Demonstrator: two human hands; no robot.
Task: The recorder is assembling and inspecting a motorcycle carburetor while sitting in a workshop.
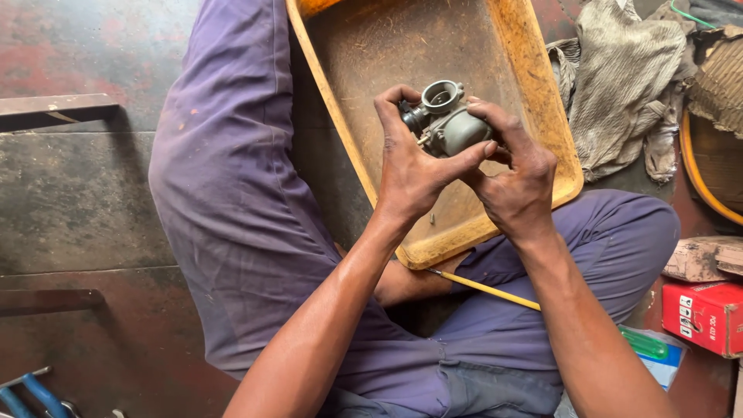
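Your two legs [232, 193] in purple trousers take up most of the view, folded on the dark floor [70, 201] to either side of your fingers. Between them, beneath your fingers and running away from you, lies one yellow tray [534, 85], grimy inside, with one tiny screw [431, 219] lying on its bottom just below the heel of your left hand. Beyond your right fingers, past the tray's far wall, one dirty rag [619, 85] is heaped, and one woven basket [716, 131] sits further out on that side.

Your left hand [410, 170] and your right hand [515, 182] meet over the tray. Both are grasping one small grey metal engine part [453, 124], a carburettor by its shape, with one round open mouth pointing up. Your left fingers curl over its near side and the thumb crosses under it; your right fingers wrap its other side, thumb on top. It hangs above the tray, clear of the bottom.

Below your right wrist one thin yellow rod [484, 288] runs out from under the tray. Out past your right forearm sit one red box [706, 316] and one green-handled tool [642, 343]. Far off by your left elbow lie two blue handles [35, 395].
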